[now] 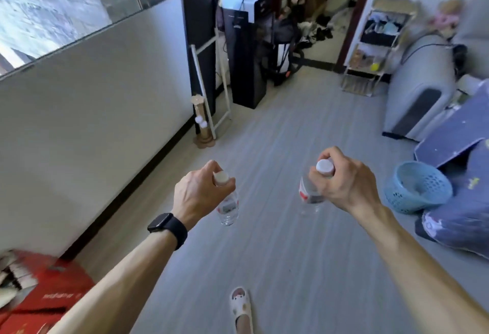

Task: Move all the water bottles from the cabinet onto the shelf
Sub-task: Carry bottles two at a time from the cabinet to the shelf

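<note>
My left hand [197, 194] grips a clear water bottle [229, 208] by its white cap; the bottle hangs upright over the grey floor. In my right hand [344, 182] is a second clear water bottle [308, 197] with a red and white label, also held at its white cap. Both bottles hang in mid-air in front of me, about a forearm's length apart. A small wire shelf [381, 42] with several tiers stands far ahead at the right, against the white wall. No cabinet is in view.
A water dispenser [247, 50] stands ahead by a dark pillar. On the right are a grey appliance [420, 90], a blue plastic basket [416, 188] and a dark blue board [455, 132]. A red box [50, 291] sits at the bottom left. My slippered foot [241, 307] is below.
</note>
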Tool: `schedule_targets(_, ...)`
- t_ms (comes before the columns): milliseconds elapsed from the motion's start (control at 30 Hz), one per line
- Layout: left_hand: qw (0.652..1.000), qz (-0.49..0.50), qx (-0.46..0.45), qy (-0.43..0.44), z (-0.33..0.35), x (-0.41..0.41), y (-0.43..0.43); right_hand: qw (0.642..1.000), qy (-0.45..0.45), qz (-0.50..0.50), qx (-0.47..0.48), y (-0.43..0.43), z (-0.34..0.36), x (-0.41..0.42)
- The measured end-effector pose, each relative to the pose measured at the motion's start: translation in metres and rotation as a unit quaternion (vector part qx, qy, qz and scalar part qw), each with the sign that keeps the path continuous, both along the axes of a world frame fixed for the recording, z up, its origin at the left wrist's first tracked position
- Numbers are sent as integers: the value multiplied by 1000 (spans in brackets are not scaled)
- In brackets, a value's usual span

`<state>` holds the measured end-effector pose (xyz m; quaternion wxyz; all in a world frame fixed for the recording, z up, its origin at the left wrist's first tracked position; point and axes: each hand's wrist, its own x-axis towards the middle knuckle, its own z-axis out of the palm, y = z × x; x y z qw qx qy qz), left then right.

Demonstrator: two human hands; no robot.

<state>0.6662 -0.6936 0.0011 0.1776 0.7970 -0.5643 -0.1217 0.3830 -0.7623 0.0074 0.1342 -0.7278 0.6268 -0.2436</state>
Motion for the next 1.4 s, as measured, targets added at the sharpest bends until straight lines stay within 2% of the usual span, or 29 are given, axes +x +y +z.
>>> schedule_targets(267, 990, -92, -58, 93, 34, 0, -166, 996, 6, -69, -47, -93, 30, -20)
schedule_targets(600, 977, -144, -76, 140, 63, -82, -357, 989, -34, -122, -77, -238, 51, -99)
schedule_targets(800, 979, -150, -68, 123, 68, -149, -456, 992, -32, -103, -61, -343, 56, -167)
schedule_targets(1067, 973, -166, -63, 144, 72, -220, -590, 988, -42, -134, -60, -468, 51, -247)
schedule_targets(1400, 953, -234, -12, 192, 38, -321, -801, 976, -28, -212, 36, -634, 29, -332)
